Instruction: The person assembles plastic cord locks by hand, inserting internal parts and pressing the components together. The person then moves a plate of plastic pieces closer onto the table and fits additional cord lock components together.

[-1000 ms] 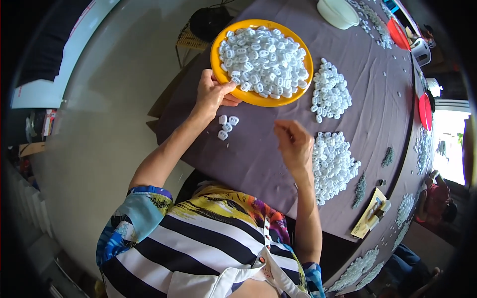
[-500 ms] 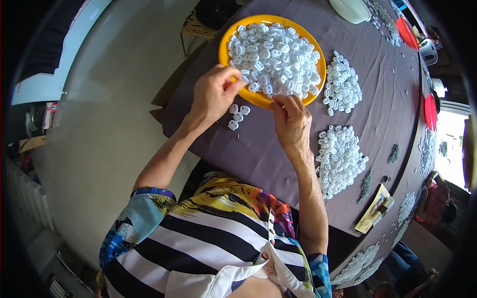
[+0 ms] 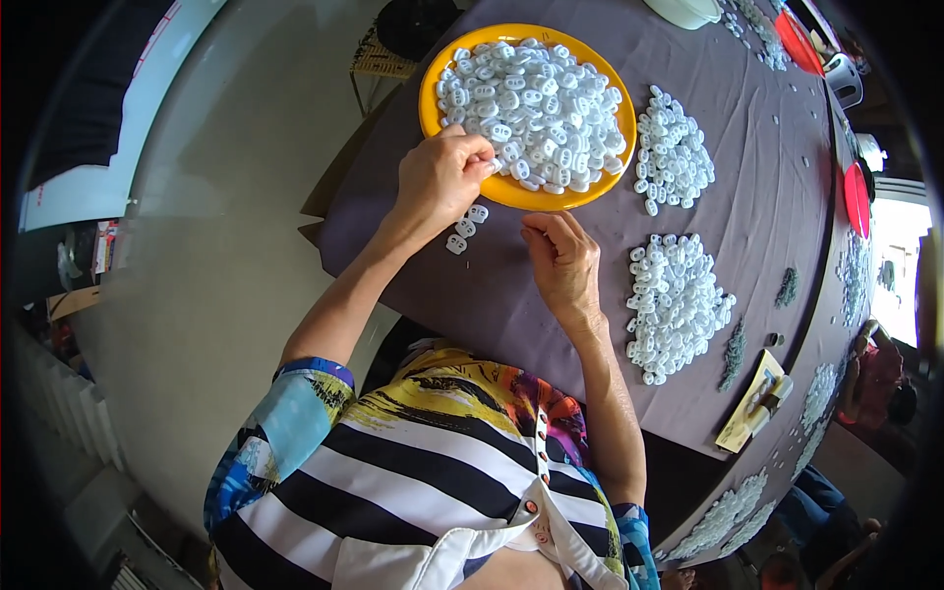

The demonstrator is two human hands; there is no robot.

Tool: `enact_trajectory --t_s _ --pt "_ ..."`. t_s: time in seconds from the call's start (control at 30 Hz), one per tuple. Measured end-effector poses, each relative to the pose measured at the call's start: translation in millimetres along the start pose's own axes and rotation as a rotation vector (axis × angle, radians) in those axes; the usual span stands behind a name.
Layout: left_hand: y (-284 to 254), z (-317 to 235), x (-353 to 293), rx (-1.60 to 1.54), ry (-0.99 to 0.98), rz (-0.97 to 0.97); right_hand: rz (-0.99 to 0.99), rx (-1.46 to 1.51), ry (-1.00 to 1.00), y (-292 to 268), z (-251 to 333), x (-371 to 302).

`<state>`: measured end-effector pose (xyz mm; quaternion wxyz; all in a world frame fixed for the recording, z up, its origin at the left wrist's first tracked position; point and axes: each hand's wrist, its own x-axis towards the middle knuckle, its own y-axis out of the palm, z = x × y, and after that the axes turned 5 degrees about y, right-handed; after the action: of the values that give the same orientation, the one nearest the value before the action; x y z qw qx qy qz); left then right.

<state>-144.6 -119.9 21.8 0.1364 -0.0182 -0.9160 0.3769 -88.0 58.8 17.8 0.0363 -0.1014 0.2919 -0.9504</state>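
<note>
A yellow-orange round plate (image 3: 430,108) is heaped with small white oval plastic pieces (image 3: 541,108), each with two openings. At its near left rim, my left hand (image 3: 442,182) is closed, thumb and finger pinched on a white piece (image 3: 496,165) that shows at the fingertips. Just off the near rim, my right hand (image 3: 565,261) is closed with curled fingers; whatever is between them is too small or hidden. Several loose white pieces (image 3: 457,243) lie on the table beside my left wrist.
Two piles of the white pieces (image 3: 675,152) (image 3: 674,310) lie right of the plate on the dark tablecloth (image 3: 501,305). Farther right are grey-green clumps (image 3: 733,356) and a yellow card package (image 3: 755,401). A pale bowl (image 3: 685,10) stands at the back. Another person (image 3: 870,383) sits far right.
My right hand has drawn back from the plate's near rim toward me. My left hand has shifted slightly right and nearer, still pinched. The whole view has shifted a little.
</note>
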Motion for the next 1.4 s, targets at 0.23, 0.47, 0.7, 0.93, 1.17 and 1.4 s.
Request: enact_trajectory --t_s 0.23,0.47,0.7,0.93,1.17,1.4 --pt "-20 4 -2 -0.586 -0.361 0.079 -0.118 -0.059 -0.003 -6 8 15" --pt "-24 5 -13 -0.888 -0.431 0.029 -0.096 -0.418 0.012 11 14 49" --pt "-22 5 -15 -0.949 -0.429 0.036 -0.061 -0.549 0.030 20 13 57" --pt "-20 -4 -23 -1.020 -0.417 0.016 0.086 0.230 0.478 -3 21 46" --pt "-19 -21 -31 -1.030 -0.457 0.104 0.280 1.101 0.648 -5 7 19" --pt "-11 -28 -40 -1.047 -0.451 0.137 0.244 1.172 0.709 -6 2 6"
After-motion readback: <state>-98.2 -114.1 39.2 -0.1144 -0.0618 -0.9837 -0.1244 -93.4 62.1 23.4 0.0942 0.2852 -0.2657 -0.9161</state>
